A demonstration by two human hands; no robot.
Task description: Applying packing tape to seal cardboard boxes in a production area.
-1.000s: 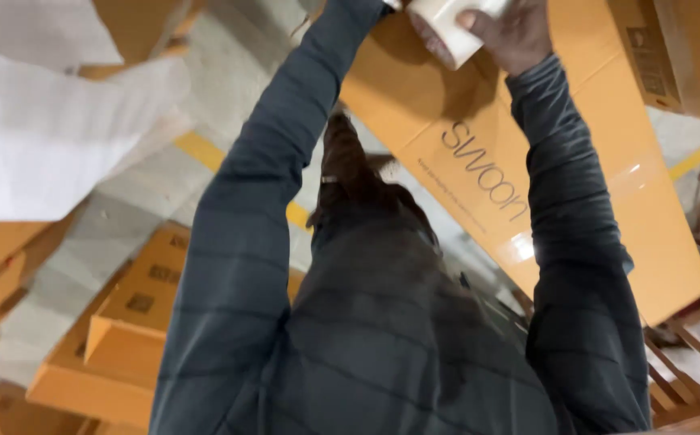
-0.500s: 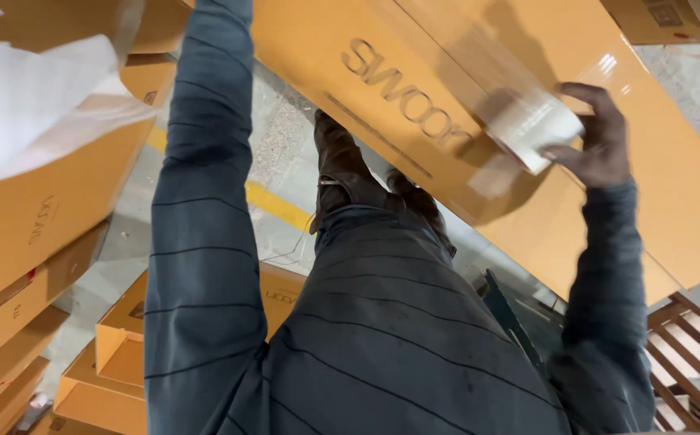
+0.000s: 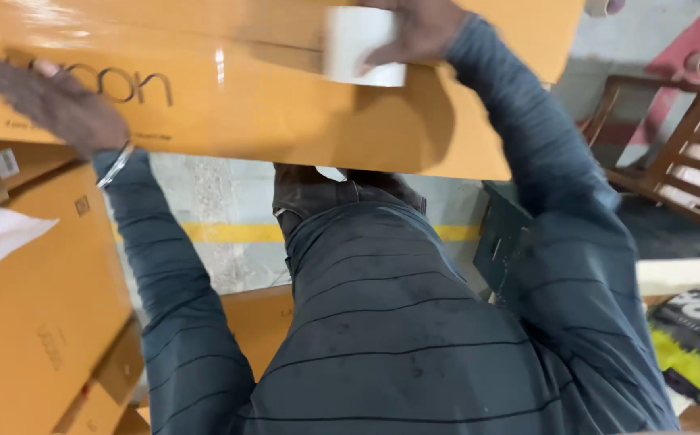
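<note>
The left hand (image 3: 56, 101) lies flat on an orange carton (image 3: 269, 113); at two o'clock, the right hand (image 3: 414, 28) grips a white tape roll (image 3: 358, 48).

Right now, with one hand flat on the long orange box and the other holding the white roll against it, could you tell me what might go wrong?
The long orange box appears steadied only by the left hand lying flat, so it could slide or tip. The right hand pinches the white roll at the box's edge; it might slip out. More boxes crowd the floor, a possible trip hazard.

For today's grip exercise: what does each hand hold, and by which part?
Right hand grips a white tape roll by its outer rim. Left hand lies flat on the orange box, gripping nothing.
</note>
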